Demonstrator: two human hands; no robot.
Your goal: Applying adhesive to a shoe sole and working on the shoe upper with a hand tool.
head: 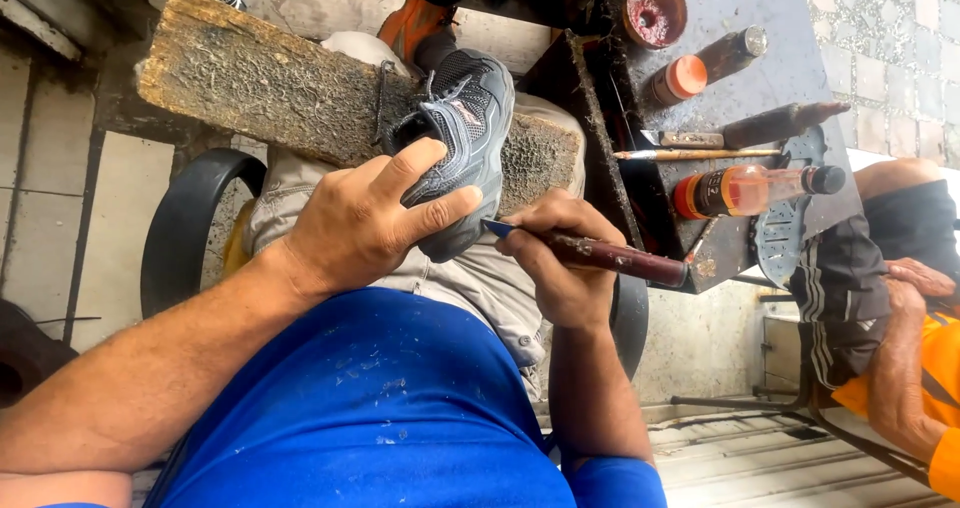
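My left hand (365,218) grips a grey and black sneaker (465,128) that rests on a worn wooden board (260,83) across my lap. Thumb and fingers wrap around the shoe's side near the sole. My right hand (560,263) holds a dark red-handled tool (610,256), its blue tip touching the sneaker's sole edge just below my left fingers. My blue shirt fills the lower part of the view.
A dark box (740,68) to the right carries a small tub of red paste (654,10), several bottles (745,190), a thin brush (695,154) and a knife. Another person in an orange shirt (900,368) sits at the right edge. A black chair arm (185,223) curves at left.
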